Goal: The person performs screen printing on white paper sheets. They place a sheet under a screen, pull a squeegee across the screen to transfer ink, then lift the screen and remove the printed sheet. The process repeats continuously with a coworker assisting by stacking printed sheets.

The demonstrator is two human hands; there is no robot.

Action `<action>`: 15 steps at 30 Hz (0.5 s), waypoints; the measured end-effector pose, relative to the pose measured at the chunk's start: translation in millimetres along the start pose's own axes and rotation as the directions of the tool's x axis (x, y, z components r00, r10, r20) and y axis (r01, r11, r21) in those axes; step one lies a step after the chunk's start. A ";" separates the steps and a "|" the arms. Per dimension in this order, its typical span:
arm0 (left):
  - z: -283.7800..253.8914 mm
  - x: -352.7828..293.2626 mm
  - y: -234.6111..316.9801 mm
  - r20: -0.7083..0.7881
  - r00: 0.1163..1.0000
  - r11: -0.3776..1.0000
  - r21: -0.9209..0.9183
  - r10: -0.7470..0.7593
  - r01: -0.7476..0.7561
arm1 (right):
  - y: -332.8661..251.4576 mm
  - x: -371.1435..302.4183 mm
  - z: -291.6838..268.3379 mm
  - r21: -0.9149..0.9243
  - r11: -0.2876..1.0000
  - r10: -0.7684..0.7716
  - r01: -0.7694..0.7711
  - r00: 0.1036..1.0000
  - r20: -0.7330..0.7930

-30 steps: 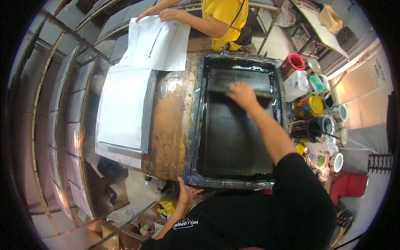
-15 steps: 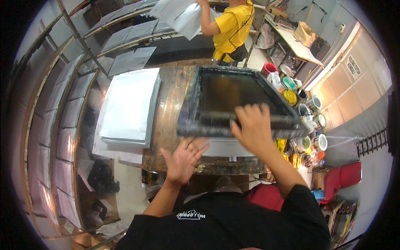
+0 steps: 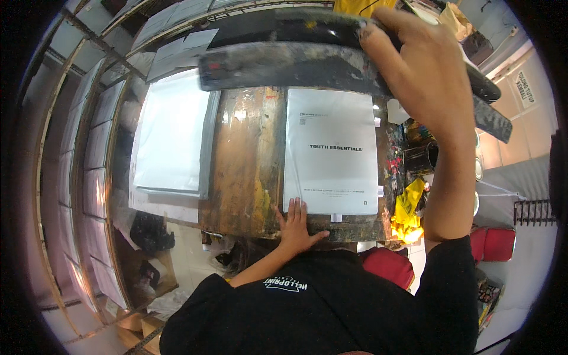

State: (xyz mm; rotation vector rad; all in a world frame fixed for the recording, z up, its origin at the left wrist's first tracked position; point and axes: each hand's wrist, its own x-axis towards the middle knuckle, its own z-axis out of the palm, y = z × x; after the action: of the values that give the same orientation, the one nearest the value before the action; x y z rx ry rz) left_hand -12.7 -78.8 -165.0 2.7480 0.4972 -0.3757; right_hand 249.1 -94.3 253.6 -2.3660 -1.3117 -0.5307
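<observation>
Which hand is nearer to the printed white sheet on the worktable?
Left. The left hand has its fingers over the near-left corner of the printed white sheet; the right hand is beyond its far-right corner, up at the dark frame.

Bold dark lettering [image 3: 335, 148] crosses the white sheet [image 3: 331, 168], with smaller print [image 3: 334, 190] above and below. White letters [image 3: 286, 285] mark the black shirt [image 3: 343, 302]; a pale sign [image 3: 524, 89] carries dark capitals.

Stained wooden table [image 3: 236, 163] with printed white sheet [image 3: 331, 168], stack [image 3: 170, 133] on pale underlay [image 3: 165, 208]
</observation>
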 end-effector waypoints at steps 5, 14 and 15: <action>-71.5 26.7 12.1 -0.371 0.918 0.852 -0.427 0.141 -0.304 | -9.0 36.6 -6.8 0.042 0.999 -0.011 0.017 0.990 -0.140; -144.7 11.9 -98.7 -0.521 0.690 0.601 -0.784 -0.503 -0.153 | 7.3 52.8 -12.1 0.135 0.965 -0.202 0.223 0.967 -0.153; -172.6 10.3 -130.9 -0.453 0.746 0.597 -0.797 -0.488 -0.093 | 23.6 52.2 -11.7 0.040 0.960 -0.269 0.278 0.950 -0.158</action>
State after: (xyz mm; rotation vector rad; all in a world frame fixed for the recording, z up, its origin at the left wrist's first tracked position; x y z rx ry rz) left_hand -18.8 101.9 -45.2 1.8351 0.9043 0.6607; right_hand 293.5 -74.5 286.2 -2.0603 -1.5709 -0.7234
